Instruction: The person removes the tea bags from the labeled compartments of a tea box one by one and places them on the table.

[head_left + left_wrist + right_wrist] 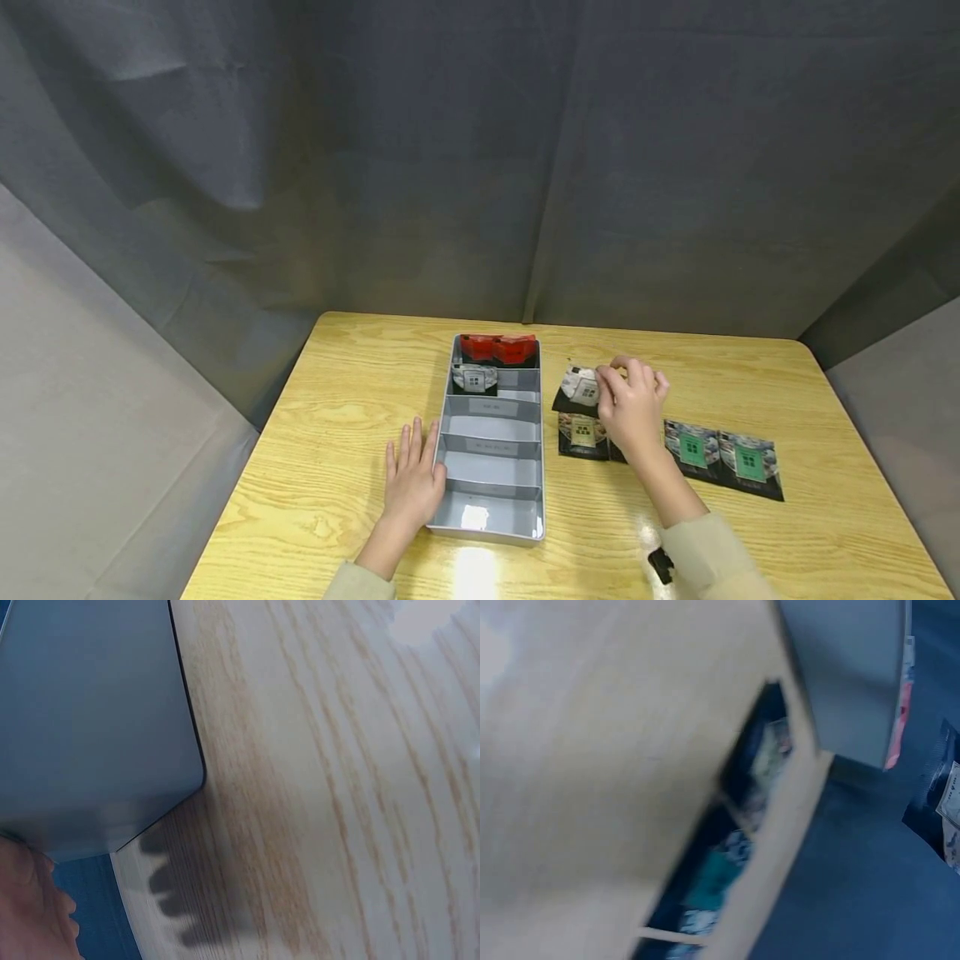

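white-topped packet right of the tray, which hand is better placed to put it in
Probably the right hand: it pinches the white-topped packet beside the grey divided tray. The left hand rests by the tray's opposite side, away from the packet.

Table (pixel 330 400), wood-grained; dark grey curtain (pixel 420 167) behind far edge; paler sheets (pixel 90 417) beyond left and right edges; glare (pixel 476 573) toward near edge.

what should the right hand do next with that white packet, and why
Probably carry the held packet left and lower it into the second compartment from the far end of the tray, right of the white packet there. The right hand pinches a similar-looking packet, that compartment's right side is bare, and the red packets beyond sit side by side.
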Demonstrator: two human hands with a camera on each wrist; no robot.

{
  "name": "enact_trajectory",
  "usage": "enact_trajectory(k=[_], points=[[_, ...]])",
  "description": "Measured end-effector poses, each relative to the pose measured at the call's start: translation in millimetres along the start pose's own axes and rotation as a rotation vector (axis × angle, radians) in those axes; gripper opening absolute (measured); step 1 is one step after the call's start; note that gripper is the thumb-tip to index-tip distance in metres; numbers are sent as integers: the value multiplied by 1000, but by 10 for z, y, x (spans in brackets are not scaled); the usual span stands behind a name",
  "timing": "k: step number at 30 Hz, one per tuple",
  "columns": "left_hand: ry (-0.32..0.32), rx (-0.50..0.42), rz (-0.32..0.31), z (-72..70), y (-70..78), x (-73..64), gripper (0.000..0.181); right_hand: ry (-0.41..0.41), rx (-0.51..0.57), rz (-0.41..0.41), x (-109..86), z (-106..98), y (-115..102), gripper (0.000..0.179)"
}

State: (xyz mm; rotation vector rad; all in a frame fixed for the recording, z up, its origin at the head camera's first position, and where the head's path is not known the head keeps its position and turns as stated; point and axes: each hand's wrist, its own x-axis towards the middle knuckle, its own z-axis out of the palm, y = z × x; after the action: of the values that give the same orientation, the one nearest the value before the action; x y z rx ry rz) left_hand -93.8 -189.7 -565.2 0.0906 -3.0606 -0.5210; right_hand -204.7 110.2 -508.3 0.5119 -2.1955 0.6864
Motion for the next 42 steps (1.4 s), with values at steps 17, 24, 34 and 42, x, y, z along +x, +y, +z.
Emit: enact_trajectory(k=[17,24,34,42], points=[[-11,14,-9,1,-10,5,57,-372,-64,146,-1081,135,37,3],[-14,4,-10,0,-9,2,57,-466,-98,150,-1275,206,87,6],[-9,9,-5,-11,5,2,56,-416,-139,113,-1383,286,82,6],[-11,11,-9,-15,10,1,57,-404,-147,123,-1423,305,74,8]])
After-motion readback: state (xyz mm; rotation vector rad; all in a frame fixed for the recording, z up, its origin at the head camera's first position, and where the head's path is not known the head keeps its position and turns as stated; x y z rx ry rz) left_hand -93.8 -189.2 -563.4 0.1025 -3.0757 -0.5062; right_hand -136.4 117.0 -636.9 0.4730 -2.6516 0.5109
